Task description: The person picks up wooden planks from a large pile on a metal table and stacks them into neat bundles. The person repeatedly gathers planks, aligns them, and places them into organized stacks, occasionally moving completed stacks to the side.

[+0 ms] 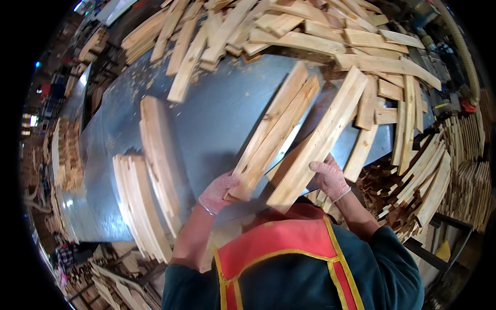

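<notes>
No legible txt or nos., apparently.

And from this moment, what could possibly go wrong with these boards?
The left hand grips its boards near one end, so they might twist or slip. The crisscrossed pile at the far side looks loose; a bump could make pieces slide. The leftmost stack juts past the table's near edge and might get knocked off.

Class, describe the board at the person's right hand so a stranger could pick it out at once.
Start at the big blue-grey table and find the right hand at its near side. It holds a long pale board slanting up to the right. The right thumb lies on its face, whereas the neighbouring wood meets the left hand.
</notes>
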Demonstrator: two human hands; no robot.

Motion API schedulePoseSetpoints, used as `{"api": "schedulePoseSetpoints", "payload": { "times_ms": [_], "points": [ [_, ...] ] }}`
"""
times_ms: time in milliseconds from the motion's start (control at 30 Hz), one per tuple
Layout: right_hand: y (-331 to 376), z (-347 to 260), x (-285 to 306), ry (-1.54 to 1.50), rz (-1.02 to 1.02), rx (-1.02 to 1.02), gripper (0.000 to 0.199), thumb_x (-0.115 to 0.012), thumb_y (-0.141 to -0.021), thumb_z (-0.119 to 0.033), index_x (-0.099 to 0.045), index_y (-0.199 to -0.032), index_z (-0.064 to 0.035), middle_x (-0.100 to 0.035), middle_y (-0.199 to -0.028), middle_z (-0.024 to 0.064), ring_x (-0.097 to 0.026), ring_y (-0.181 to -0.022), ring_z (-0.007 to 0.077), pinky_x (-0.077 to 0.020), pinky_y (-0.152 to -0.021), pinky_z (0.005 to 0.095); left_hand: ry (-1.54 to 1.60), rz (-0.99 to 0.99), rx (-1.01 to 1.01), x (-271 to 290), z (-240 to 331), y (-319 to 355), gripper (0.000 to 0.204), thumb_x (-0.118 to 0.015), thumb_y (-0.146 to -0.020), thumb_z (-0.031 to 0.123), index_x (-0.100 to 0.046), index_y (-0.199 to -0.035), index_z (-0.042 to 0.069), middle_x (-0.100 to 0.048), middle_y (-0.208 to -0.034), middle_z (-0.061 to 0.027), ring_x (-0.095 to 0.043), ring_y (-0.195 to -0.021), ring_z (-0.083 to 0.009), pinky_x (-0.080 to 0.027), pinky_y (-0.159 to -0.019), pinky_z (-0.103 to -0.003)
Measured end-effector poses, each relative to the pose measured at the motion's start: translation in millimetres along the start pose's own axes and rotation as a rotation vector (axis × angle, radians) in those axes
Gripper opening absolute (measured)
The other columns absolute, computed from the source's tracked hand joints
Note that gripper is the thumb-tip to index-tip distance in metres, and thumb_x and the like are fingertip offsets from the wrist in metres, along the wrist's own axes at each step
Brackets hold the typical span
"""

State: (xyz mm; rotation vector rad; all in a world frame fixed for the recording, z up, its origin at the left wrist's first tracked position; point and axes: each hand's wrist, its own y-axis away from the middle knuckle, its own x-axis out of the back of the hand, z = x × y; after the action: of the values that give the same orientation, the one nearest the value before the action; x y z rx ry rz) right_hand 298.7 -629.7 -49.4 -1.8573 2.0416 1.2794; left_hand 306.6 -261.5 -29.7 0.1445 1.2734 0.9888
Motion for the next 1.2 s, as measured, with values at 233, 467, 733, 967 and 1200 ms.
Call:
{"api": "schedulePoseSetpoints", "payload": {
  "times_ms": [233,467,733,967,1200],
  "points": [
    [0,44,-112,0.332,-0.090,-0.115,0.059,-0.084,-0.080,-0.008,-0.062,-0.135,-0.0055,-0.074,-0.111,0.0068,-0.070,-0.086,0.0171,-0.0553,-0.067,0.0275,-0.215,0.201,-0.360,48,-32,119,0.063,-0.078,-0.088,0.019,-0.057,-0.145,0.001,-0.069,-0.125,-0.0035,-0.066,-0.109,-0.0127,-0.055,-0.094,-0.030],
    [29,138,-281,0.382,-0.469,-0.268,0.058,-0.073,-0.087,-0.004,-0.055,-0.142,0.0034,-0.071,-0.125,0.0112,-0.069,-0.109,0.0224,-0.0558,-0.099,0.0357,-0.225,0.678,-0.666,51,-63,274,0.058,-0.067,-0.093,0.010,-0.056,-0.149,0.002,-0.068,-0.104,0.0003,-0.063,-0.089,-0.0102,-0.054,-0.076,-0.027],
    [27,318,-382,1.304,-0.701,-0.143,0.060,-0.072,-0.091,-0.015,-0.051,-0.144,0.0026,-0.072,-0.116,0.0155,-0.070,-0.101,0.0235,-0.0583,-0.090,0.0359,-0.823,1.133,-0.334,188,-127,372,0.058,-0.071,-0.092,0.026,-0.057,-0.143,0.001,-0.068,-0.094,-0.0111,-0.066,-0.088,-0.0177,-0.055,-0.083,-0.034],
    [16,362,-407,1.602,-1.789,0.260,0.054,-0.074,-0.087,-0.021,-0.061,-0.138,-0.0097,-0.068,-0.127,0.0166,-0.068,-0.113,0.0312,-0.0575,-0.093,0.0420,-1.398,1.453,-0.224,168,-90,317,0.091,-0.079,-0.088,0.045,-0.039,-0.159,0.004,-0.065,-0.135,-0.0211,-0.066,-0.122,-0.0334,-0.054,-0.100,-0.041],
    [-37,274,-279,1.285,-0.782,0.265,0.055,-0.071,-0.084,-0.034,-0.059,-0.130,-0.0072,-0.067,-0.128,0.0187,-0.064,-0.117,0.0387,-0.0501,-0.102,0.0468,-1.576,1.556,-0.068,176,-78,283,0.089,-0.077,-0.087,0.036,-0.034,-0.160,0.006,-0.064,-0.134,-0.0218,-0.065,-0.121,-0.0390,-0.055,-0.098,-0.047]
  ]
}}
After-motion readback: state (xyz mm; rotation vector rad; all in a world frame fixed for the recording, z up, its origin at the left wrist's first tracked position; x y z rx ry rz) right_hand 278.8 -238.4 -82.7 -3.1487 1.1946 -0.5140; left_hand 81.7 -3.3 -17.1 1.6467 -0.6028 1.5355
